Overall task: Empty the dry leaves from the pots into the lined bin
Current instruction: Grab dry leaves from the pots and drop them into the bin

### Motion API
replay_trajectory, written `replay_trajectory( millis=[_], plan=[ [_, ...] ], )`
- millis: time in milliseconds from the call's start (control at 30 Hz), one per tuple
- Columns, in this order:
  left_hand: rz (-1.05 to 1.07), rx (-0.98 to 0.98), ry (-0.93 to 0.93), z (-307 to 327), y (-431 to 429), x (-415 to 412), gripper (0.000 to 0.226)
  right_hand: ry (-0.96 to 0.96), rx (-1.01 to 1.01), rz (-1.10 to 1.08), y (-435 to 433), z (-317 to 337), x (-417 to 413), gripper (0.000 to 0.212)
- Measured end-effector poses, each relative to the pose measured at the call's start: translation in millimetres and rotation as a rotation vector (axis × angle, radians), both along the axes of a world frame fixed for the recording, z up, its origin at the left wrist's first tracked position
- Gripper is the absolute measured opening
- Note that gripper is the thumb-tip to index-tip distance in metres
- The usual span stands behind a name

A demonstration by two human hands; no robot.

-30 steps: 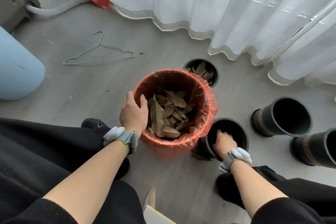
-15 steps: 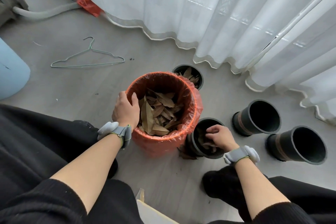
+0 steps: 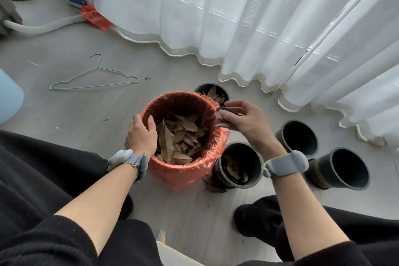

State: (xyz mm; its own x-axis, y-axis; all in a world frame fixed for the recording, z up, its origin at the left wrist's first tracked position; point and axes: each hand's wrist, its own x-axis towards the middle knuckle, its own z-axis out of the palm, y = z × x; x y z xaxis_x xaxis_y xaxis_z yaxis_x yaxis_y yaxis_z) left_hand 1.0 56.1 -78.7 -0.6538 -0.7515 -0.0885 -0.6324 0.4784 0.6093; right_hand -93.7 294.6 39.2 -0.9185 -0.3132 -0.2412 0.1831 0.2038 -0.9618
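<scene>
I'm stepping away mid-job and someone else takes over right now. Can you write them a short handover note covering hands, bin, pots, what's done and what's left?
Left hand grips the rim of the lined bin.
Right hand holds a handful of dry leaves at the bin's right rim, not yet dropped.
Done: a pile of leaves lies in the bin; the two right pots look empty.
Left: drop this handful, clear the few leaves in the near pot beside the bin, then empty the far pot behind it.
</scene>
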Motion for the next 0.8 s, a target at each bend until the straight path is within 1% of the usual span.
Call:
replay_trajectory(
  millis=[100,167,200,267,333,367,433,500,567,667,800],
  plan=[
    [0.016,0.0,-0.004,-0.5,-1.6,-0.6,0.043,0.013,-0.064,0.108,-18.4,-4.5,9.3,0.038],
    [0.013,-0.001,-0.003,-1.0,-1.7,-1.0,0.043,0.011,-0.064,0.151,-16.7,-13.8,8.6,0.042],
    [0.009,-0.001,-0.002,-1.3,-1.7,-1.0,0.043,0.025,-0.048,0.142,-12.2,-20.0,6.1,0.037],
    [0.008,-0.001,-0.001,-1.9,-2.0,-1.3,0.043,0.058,0.034,0.058,3.0,-37.3,-1.6,0.022],
    [0.013,-0.003,0.0,-1.6,-2.1,-1.6,0.043,0.075,0.215,-0.065,23.5,-63.0,-8.4,0.009],
    [0.014,-0.004,-0.001,-1.5,-2.0,-1.6,0.043,0.057,0.332,-0.107,34.5,-79.1,-9.7,0.008],
    [0.012,0.001,0.001,-0.7,-0.7,-1.1,0.043,-0.035,0.55,-0.108,53.7,-111.6,-5.4,0.017],
    [0.007,0.006,-0.003,1.1,0.1,-1.5,0.043,-0.133,0.732,-0.016,65.7,-139.2,6.5,0.027],
    [-0.002,0.008,0.005,4.5,1.2,-0.5,0.043,-0.17,0.868,0.074,67.9,-157.5,19.9,0.041],
    [-0.007,-0.003,-0.007,5.0,-3.3,0.1,0.042,-0.196,0.954,0.114,55.0,-178.8,32.0,0.059],
    [0.001,-0.01,-0.019,0.2,-1.7,-1.3,0.042,-0.188,1.074,0.148,44.4,-198.7,29.1,0.068]
  ],
)
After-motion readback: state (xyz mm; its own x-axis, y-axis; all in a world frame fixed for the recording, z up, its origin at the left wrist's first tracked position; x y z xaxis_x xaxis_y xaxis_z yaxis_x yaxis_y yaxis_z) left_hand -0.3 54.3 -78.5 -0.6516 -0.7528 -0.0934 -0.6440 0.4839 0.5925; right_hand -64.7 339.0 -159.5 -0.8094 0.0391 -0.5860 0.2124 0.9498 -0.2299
